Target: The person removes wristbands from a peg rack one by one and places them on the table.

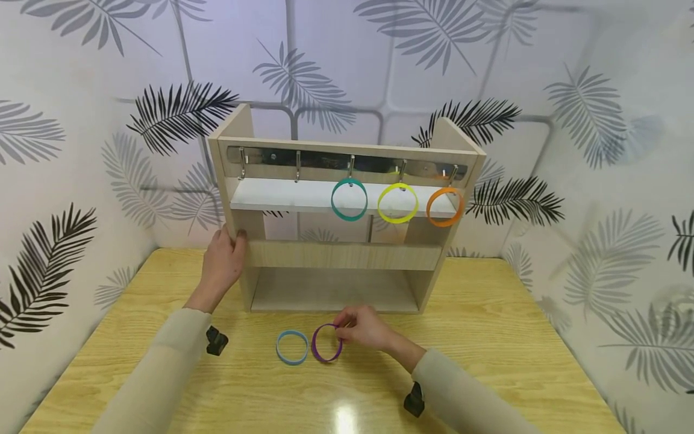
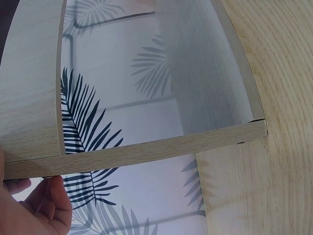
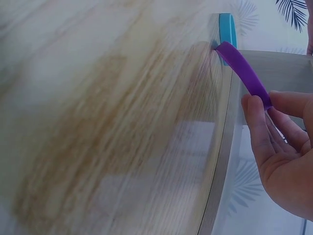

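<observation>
My right hand (image 1: pixel 365 328) pinches a purple silicone wristband (image 1: pixel 327 343) between thumb and fingertips. In the right wrist view, the purple band (image 3: pixel 244 71) is tilted, its far end close to the tabletop. A light-blue wristband (image 1: pixel 292 348) lies on the table just left of it. My left hand (image 1: pixel 223 256) grips the left side panel of a wooden rack (image 1: pixel 341 255), fingers curled at the panel's edge in the left wrist view. Along the rack's metal hook rail (image 1: pixel 282 158), a green band (image 1: pixel 349 199), a yellow band (image 1: pixel 398 204) and an orange band (image 1: pixel 445 207) hang on separate hooks.
The rack stands on a light wooden table (image 1: pixel 477 337), with a white shelf board (image 1: pixel 293 194) behind the hooks. The two leftmost hooks (image 1: pixel 297 166) carry no band. Leaf-patterned wall covering (image 1: pixel 336 54) rises behind and at both sides.
</observation>
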The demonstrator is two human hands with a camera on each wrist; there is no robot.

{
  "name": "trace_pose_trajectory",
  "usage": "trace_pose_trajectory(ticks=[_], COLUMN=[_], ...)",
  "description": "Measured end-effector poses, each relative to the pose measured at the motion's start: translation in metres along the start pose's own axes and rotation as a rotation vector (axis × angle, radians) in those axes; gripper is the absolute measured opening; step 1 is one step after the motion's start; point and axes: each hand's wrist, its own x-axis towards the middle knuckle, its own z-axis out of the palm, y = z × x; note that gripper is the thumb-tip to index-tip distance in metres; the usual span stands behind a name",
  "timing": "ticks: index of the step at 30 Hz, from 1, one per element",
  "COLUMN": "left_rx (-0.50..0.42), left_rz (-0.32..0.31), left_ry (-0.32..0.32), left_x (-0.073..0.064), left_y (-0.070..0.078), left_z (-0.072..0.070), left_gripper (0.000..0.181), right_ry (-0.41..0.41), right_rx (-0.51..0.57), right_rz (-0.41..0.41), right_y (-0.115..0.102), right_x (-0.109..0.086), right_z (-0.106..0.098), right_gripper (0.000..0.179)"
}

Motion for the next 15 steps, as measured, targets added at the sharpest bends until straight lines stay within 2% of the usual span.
trace_pose_trajectory(ticks=[7,15], left_rx=[0.004,0.001], left_rz=[0.004,-0.004], left_ry=[0.019,0.001], left_x=[0.0007,0.0004], left_y=[-0.0021,-0.0011], left_z=[0.0014,0.0008], left_gripper=[0.051,0.053], right_ry=[-0.02,-0.06], right_rx=[-0.007,-0.02], right_rz=[0.018,0.031], right_y=[0.0045,0.0064], right_x=[0.0025,0.0034], right_z=[0.0002,0.0021], right_gripper=[0.013,0.013])
